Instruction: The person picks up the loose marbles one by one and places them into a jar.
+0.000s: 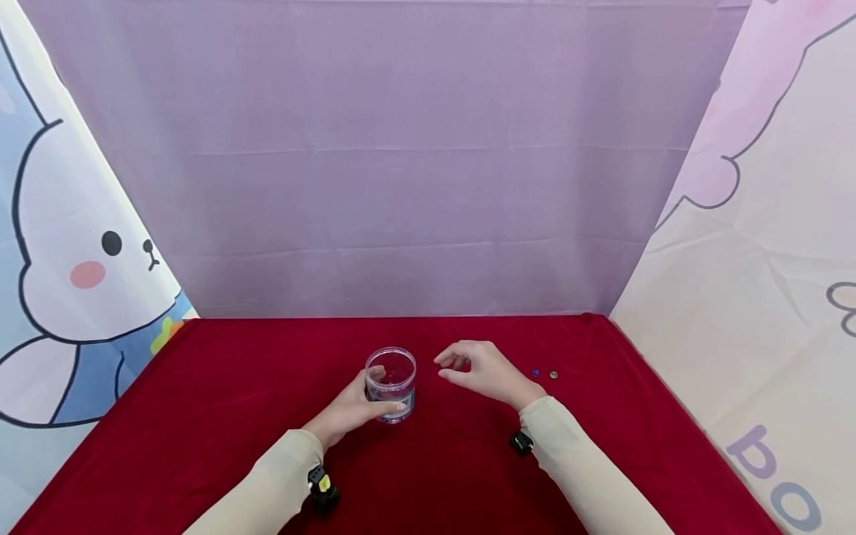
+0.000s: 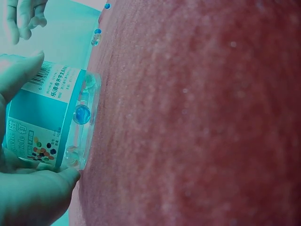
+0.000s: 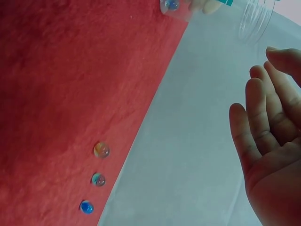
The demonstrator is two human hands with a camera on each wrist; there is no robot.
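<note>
A clear plastic jar (image 1: 394, 379) with a printed label stands upright, its mouth uncovered. My left hand (image 1: 349, 410) grips it round the side, thumb across the label. Through the jar's clear base in the left wrist view, a blue marble (image 2: 81, 114) and a few paler ones show inside. To the right of the jar, apart from it, my right hand (image 1: 487, 373) hovers above the cloth with loosely bent fingers. Nothing shows between its thumb and fingers in the right wrist view. Beyond that hand lie an amber-streaked marble (image 3: 101, 149), a teal-streaked marble (image 3: 98, 179) and a blue marble (image 3: 86, 206).
A red velvety cloth (image 1: 234, 401) covers the table. Behind it hangs a plain lilac curtain (image 1: 414, 163). Printed cartoon sheets (image 1: 80, 312) flank the left and right sides. Each wrist carries a small black camera (image 1: 521, 443).
</note>
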